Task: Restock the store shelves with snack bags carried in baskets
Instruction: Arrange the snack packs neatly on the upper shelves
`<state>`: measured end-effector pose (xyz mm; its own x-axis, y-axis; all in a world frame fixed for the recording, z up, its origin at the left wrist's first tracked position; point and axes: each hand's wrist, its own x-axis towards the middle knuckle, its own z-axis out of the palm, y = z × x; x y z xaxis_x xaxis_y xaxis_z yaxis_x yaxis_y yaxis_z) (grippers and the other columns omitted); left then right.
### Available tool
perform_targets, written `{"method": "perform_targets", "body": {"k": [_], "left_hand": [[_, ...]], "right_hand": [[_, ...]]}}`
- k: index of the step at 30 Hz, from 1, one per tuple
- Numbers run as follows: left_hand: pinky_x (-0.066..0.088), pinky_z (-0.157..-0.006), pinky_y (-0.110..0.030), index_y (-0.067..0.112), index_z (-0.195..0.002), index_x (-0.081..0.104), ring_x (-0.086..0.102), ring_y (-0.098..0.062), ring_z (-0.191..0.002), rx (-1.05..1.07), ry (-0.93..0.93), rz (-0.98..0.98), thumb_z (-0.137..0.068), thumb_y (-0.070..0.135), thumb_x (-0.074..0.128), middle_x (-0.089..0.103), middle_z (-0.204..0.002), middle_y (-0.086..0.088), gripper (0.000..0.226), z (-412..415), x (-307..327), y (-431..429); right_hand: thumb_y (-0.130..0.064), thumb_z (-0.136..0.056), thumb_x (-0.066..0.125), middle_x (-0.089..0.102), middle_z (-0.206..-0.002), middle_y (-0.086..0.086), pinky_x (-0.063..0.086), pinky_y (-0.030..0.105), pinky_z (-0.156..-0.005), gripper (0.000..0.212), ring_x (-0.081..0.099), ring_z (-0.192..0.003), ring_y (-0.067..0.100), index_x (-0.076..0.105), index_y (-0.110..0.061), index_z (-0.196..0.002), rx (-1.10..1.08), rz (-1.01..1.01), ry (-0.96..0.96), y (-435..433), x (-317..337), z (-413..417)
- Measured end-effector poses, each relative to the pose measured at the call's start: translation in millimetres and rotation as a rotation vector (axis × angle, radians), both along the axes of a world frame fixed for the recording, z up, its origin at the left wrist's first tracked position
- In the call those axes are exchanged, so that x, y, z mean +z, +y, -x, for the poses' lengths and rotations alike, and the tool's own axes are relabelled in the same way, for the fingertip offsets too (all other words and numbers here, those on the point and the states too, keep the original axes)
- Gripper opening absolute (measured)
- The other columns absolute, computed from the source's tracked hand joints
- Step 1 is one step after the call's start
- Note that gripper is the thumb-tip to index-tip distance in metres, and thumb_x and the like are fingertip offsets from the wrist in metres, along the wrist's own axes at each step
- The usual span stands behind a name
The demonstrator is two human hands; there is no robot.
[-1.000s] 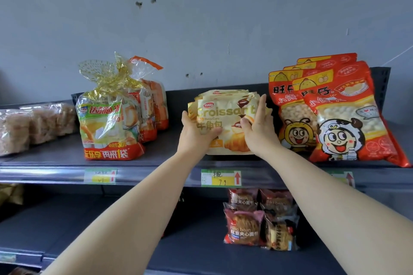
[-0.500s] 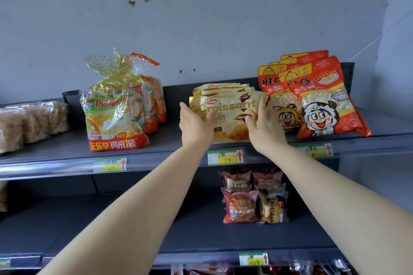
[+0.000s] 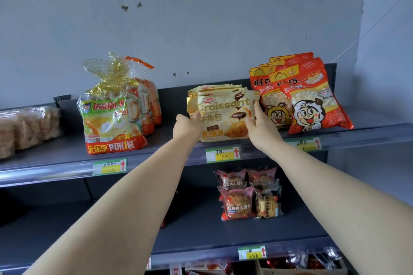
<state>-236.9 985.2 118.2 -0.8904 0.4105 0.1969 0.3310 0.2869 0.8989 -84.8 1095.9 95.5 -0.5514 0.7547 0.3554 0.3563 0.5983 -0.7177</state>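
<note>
A gold and cream croissant bag (image 3: 224,115) stands at the front of a short row of the same bags on the top dark grey shelf (image 3: 169,152). My left hand (image 3: 187,126) grips its left edge and my right hand (image 3: 259,124) grips its right edge, with both arms stretched out toward the shelf. The bag leans back against the ones behind it. No basket is in view.
Left of the croissants stand tall green and red cake bags (image 3: 112,116); clear-wrapped pastries (image 3: 24,129) lie at far left. Red puff-snack bags (image 3: 312,100) lean at the right. Red bean bread packs (image 3: 238,204) sit on the shelf below. Price tags (image 3: 223,154) line the shelf rails.
The view has drawn back and down, so more of the lower shelves shows. Both hands stay on the croissant bag, now further apart at its side edges.
</note>
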Motion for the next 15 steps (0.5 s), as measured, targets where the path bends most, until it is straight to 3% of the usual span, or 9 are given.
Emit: {"method": "perform_targets", "body": {"k": [2, 4, 6, 10, 15], "left_hand": [[0.042, -0.066, -0.029, 0.007, -0.136, 0.044, 0.055, -0.017, -0.084, -0.031, 0.028, 0.034, -0.102, 0.048, 0.041, 0.06, -0.106, -0.003, 0.053, 9.5, -1.2, 6.8], [0.038, -0.054, -0.028, 0.009, -0.121, 0.052, 0.055, -0.013, -0.072, -0.021, 0.072, 0.065, -0.1, 0.052, 0.04, 0.058, -0.088, 0.002, 0.049, 16.1, 0.8, 13.5], [0.033, -0.049, -0.028, 0.012, -0.109, 0.051, 0.053, -0.012, -0.067, 0.034, 0.119, 0.105, -0.098, 0.056, 0.039, 0.056, -0.081, 0.002, 0.047, 20.6, 3.6, 18.0], [0.032, -0.048, -0.027, 0.014, -0.101, 0.051, 0.051, -0.013, -0.063, 0.046, 0.141, 0.22, -0.098, 0.054, 0.041, 0.054, -0.077, 0.003, 0.041, 21.8, 0.6, 23.8], [0.033, -0.05, -0.03, 0.01, -0.119, 0.049, 0.05, -0.014, -0.067, 0.079, 0.121, 0.161, -0.098, 0.061, 0.033, 0.055, -0.089, -0.001, 0.057, 15.2, -11.1, 22.5]], "right_hand": [[-0.04, -0.105, 0.029, 0.045, -0.137, 0.009, 0.043, 0.031, -0.073, 0.061, 0.056, -0.104, 0.026, -0.005, -0.033, -0.156, 0.029, 0.023, 0.013, 6.3, 1.5, 8.8], [-0.041, -0.105, 0.029, 0.053, -0.116, 0.009, 0.038, 0.029, -0.056, 0.061, 0.057, -0.083, 0.024, -0.002, -0.034, -0.156, 0.01, -0.018, 0.016, 10.5, 5.6, 15.7], [-0.041, -0.104, 0.032, 0.053, -0.103, 0.01, 0.039, 0.033, -0.057, 0.061, 0.056, -0.083, 0.026, 0.002, -0.033, -0.156, -0.034, -0.124, 0.01, 17.0, 8.1, 21.3], [-0.032, -0.103, 0.041, 0.041, -0.132, 0.012, 0.047, 0.037, -0.073, 0.07, 0.055, -0.095, 0.026, -0.007, -0.042, -0.153, -0.017, -0.099, -0.104, 24.7, -1.3, 22.4], [-0.035, -0.103, 0.038, 0.038, -0.137, 0.012, 0.046, 0.034, -0.066, 0.067, 0.058, -0.087, 0.024, -0.006, -0.044, -0.153, -0.001, -0.091, -0.039, 24.9, -2.3, 18.1]]}}
